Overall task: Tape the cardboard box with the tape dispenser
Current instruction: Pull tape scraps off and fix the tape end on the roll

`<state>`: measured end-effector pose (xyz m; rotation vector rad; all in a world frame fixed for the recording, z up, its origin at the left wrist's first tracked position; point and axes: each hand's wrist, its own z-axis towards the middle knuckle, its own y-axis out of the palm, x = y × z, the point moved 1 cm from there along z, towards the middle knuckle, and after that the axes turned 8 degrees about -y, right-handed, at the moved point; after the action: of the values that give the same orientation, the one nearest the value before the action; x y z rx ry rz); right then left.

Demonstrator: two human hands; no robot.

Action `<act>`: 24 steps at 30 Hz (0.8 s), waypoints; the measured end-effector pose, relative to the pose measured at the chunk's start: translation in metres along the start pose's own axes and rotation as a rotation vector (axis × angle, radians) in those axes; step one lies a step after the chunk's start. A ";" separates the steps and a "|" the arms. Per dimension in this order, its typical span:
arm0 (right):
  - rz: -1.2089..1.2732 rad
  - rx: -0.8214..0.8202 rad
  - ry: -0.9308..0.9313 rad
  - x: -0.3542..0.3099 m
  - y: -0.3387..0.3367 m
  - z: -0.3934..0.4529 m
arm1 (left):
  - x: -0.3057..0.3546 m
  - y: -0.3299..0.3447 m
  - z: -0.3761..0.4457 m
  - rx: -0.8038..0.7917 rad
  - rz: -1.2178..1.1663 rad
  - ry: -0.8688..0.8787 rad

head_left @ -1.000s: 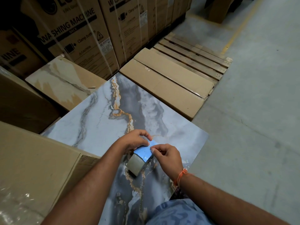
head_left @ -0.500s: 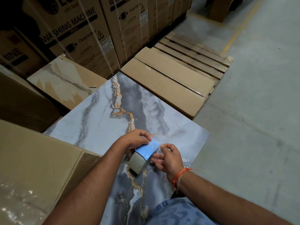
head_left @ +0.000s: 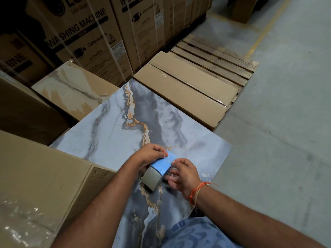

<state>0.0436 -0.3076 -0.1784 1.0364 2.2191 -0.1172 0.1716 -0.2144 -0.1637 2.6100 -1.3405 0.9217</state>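
Note:
A blue tape dispenser (head_left: 162,164) with a brownish tape roll (head_left: 152,178) rests on a marble-patterned slab (head_left: 114,138). My left hand (head_left: 148,155) grips the dispenser from the left side. My right hand (head_left: 182,173) touches its right side, thumb and forefinger pinching at the blue top near the tape's end, other fingers spread below. A flat cardboard box (head_left: 184,92) with a clear-taped seam lies on a wooden pallet beyond the slab. A large cardboard box (head_left: 35,178) stands at my left, with shiny tape on its near corner.
Tall washing machine cartons (head_left: 86,38) line the back. A torn-faced cardboard box (head_left: 71,88) lies at the left behind the slab. The wooden pallet (head_left: 220,59) shows bare slats at the back right. Grey concrete floor (head_left: 277,131) spreads to the right.
My right hand has shifted from pinching the top of the dispenser to its right side, fingers spreading lower. The dispenser stays in my left hand on the slab.

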 end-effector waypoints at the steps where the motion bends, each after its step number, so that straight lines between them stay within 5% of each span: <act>1: 0.021 -0.001 0.013 0.000 0.001 0.001 | -0.001 0.001 0.000 0.006 -0.021 0.004; 9: 0.193 0.069 -0.022 -0.001 0.007 0.005 | -0.011 0.011 -0.005 0.245 0.069 0.089; 19: 0.311 -0.032 0.014 0.008 -0.026 -0.010 | -0.028 0.056 -0.040 0.538 0.343 0.425; 24: 0.166 -0.031 -0.005 0.018 -0.052 -0.009 | -0.041 0.096 -0.051 0.637 0.404 0.461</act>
<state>-0.0059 -0.3283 -0.1927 1.1969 2.1136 -0.0125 0.0560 -0.2281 -0.1632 2.2481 -1.6536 2.1616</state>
